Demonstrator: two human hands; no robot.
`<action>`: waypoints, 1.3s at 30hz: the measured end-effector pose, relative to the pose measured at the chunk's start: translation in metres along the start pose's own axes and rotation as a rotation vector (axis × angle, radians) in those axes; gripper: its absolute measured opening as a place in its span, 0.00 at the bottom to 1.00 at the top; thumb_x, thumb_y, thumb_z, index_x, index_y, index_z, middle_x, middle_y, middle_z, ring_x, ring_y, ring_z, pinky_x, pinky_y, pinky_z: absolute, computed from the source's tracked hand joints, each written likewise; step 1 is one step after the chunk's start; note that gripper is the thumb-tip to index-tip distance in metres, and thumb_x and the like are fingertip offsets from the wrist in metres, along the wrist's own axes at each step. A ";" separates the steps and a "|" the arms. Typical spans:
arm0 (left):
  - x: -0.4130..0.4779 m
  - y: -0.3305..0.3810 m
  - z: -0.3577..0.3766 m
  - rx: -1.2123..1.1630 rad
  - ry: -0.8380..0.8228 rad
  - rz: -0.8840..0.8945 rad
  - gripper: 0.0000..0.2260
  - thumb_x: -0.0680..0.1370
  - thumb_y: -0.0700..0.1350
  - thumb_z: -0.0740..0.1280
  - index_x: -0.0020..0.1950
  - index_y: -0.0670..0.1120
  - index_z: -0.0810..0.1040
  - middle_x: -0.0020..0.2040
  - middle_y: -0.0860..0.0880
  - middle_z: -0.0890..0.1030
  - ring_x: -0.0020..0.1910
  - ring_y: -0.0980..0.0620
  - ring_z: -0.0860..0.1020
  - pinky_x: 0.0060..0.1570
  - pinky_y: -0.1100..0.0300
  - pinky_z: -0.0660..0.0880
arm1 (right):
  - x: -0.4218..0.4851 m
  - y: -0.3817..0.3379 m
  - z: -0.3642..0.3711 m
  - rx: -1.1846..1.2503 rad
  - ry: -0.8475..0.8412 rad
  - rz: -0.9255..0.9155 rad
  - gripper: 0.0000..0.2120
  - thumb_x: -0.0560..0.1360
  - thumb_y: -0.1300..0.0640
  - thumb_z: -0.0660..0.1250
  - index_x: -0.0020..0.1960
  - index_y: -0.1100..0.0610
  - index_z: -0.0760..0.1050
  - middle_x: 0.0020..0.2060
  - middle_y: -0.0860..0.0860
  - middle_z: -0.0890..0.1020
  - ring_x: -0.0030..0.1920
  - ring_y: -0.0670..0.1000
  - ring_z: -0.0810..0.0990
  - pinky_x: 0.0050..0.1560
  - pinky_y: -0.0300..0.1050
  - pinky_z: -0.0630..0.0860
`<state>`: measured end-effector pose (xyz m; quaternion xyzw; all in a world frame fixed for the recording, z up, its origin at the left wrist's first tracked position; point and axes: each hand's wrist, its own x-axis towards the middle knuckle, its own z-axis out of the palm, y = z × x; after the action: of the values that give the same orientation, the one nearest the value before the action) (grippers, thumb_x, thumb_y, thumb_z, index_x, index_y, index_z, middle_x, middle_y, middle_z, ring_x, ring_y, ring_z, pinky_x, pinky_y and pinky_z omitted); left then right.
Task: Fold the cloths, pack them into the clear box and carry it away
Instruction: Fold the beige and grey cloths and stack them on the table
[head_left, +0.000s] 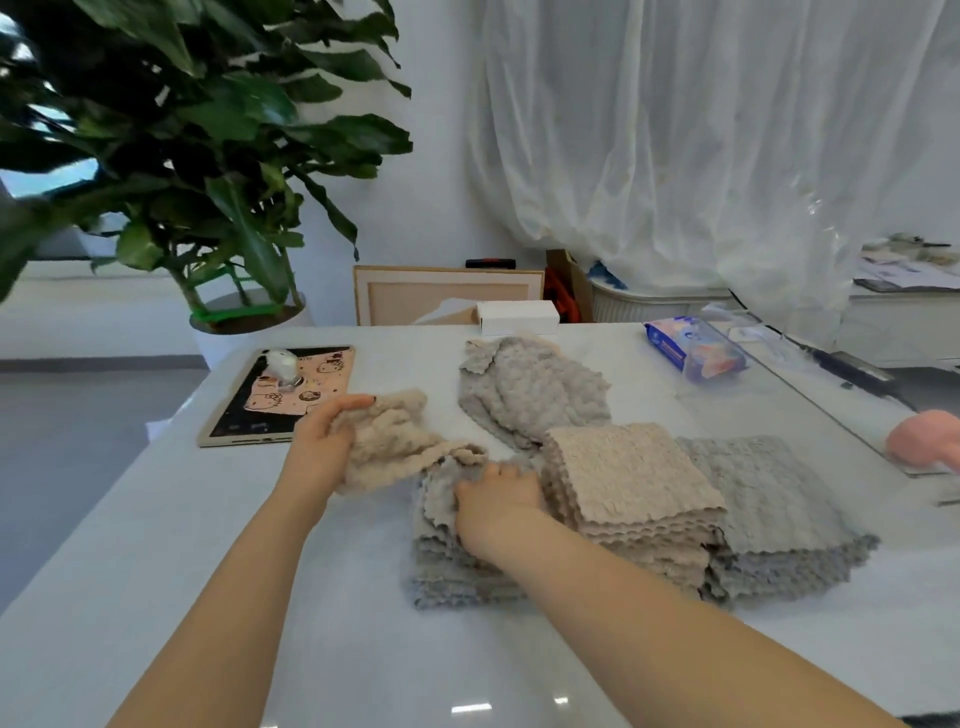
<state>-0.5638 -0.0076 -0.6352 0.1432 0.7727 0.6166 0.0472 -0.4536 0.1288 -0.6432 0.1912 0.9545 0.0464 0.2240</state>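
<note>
Holds the crumpled beige cloth (395, 441) stretched left to right, gripping its left end with the left hand (322, 447) and pinching its right end with the right hand (496, 499).

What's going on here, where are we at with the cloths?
A person is mid-fold at the white table. The left hand grips a crumpled beige cloth. The right hand is on that cloth's other end, atop a folded grey stack; I can't tell if it pinches. A folded beige stack and a folded grey pile sit beside it. A loose grey cloth lies unfolded behind. No cloth is boxed in this view.
</note>
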 end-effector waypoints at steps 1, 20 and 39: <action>-0.004 -0.006 -0.012 -0.014 0.027 -0.015 0.17 0.79 0.34 0.57 0.58 0.49 0.79 0.57 0.52 0.75 0.40 0.58 0.73 0.34 0.63 0.73 | 0.000 -0.001 -0.010 -0.014 0.013 0.006 0.24 0.80 0.51 0.56 0.74 0.54 0.61 0.72 0.59 0.63 0.72 0.62 0.60 0.71 0.60 0.57; -0.031 -0.064 -0.160 0.996 -0.395 -0.408 0.27 0.75 0.41 0.65 0.73 0.46 0.64 0.68 0.47 0.68 0.63 0.47 0.71 0.57 0.57 0.72 | 0.044 -0.091 -0.004 -0.068 0.457 -0.397 0.13 0.74 0.56 0.61 0.58 0.56 0.75 0.58 0.57 0.70 0.59 0.59 0.67 0.57 0.54 0.60; -0.006 -0.092 -0.168 0.879 -0.141 -0.567 0.18 0.74 0.45 0.70 0.60 0.39 0.74 0.53 0.42 0.80 0.51 0.44 0.77 0.45 0.55 0.73 | 0.058 -0.095 -0.016 1.534 -0.107 0.127 0.14 0.77 0.54 0.61 0.37 0.62 0.74 0.30 0.56 0.76 0.26 0.52 0.70 0.29 0.39 0.66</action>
<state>-0.6155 -0.1851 -0.6857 -0.0243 0.9617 0.1864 0.1996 -0.5416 0.0636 -0.6697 0.3493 0.6946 -0.6249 0.0713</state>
